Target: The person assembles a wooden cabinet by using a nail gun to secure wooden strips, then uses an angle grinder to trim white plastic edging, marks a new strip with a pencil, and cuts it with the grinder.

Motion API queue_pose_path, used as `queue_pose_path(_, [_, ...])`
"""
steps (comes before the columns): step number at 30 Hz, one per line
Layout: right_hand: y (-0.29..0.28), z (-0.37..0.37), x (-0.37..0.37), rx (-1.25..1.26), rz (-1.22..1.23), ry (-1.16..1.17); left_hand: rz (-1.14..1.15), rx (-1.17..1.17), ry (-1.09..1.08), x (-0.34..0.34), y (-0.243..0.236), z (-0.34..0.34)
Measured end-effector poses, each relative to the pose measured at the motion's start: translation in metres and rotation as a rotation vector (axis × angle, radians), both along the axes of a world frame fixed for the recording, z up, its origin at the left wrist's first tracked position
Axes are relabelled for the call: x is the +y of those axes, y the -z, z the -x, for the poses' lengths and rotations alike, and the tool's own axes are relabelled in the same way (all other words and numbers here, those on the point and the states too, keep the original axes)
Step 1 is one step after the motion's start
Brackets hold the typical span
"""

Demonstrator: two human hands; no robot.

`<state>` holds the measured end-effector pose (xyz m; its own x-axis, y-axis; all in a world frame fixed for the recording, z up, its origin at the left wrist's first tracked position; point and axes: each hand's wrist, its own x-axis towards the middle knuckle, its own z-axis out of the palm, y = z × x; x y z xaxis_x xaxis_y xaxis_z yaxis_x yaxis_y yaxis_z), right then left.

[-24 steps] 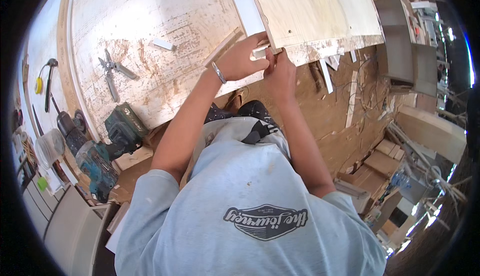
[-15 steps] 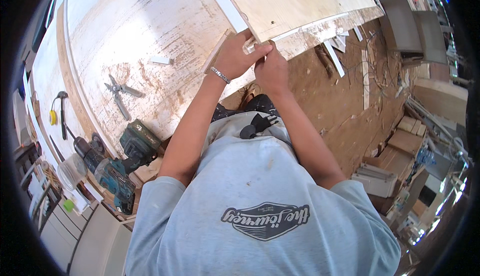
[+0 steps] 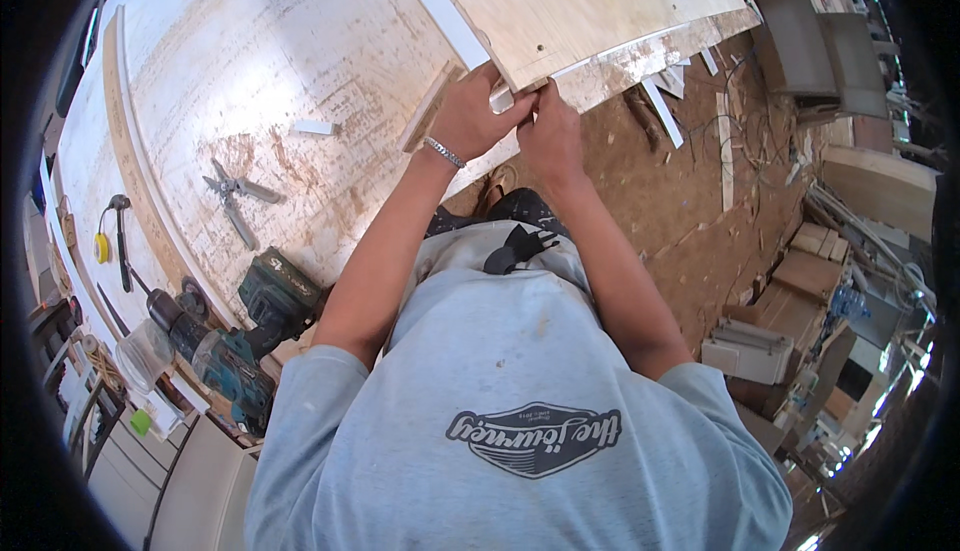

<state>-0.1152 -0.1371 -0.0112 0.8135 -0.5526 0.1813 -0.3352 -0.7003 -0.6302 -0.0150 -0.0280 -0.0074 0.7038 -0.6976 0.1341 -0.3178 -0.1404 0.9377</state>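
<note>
Both hands meet at the near corner of a pale plywood panel [image 3: 590, 1], which has a white strip [image 3: 440, 3] along its left side. My left hand [image 3: 472, 119], with a chain bracelet at the wrist, curls its fingers at the end of that strip. Its thumb reaches across to my right hand [image 3: 552, 139], whose fingers are bent and pinched just below the corner. What sits between the fingertips is too small and covered to make out. Beside my left hand, a short wooden piece [image 3: 425, 119] lies on the worn white work surface [image 3: 330, 51].
Pliers [image 3: 236, 196] and a small white offcut [image 3: 314, 128] lie to the left. Two cordless power tools, a teal drill [image 3: 235, 371] and a dark green one [image 3: 277, 296], rest near my left arm. A hammer [image 3: 122, 236] is farther left. Scrap strips [image 3: 662, 111] litter the dirt floor.
The view has shifted slightly. Both hands stay at the panel corner, with the right fingers a little more bent; a foot shows more below the surface's edge.
</note>
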Motion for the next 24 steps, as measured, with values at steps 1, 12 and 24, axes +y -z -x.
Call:
queue_pose_path(1, [0.0, 0.0, 0.003, -0.026, -0.003, -0.026, -0.006, 0.006, 0.004, 0.001, -0.002, 0.0])
queue_pose_path(12, [-0.006, -0.009, 0.007, 0.059, 0.014, -0.066, 0.02, -0.186, 0.025, 0.003, 0.011, -0.009])
queue_pose_path(24, [-0.004, -0.009, -0.003, 0.238, -0.001, -0.093, -0.1, -0.031, 0.099, 0.01, -0.005, -0.013])
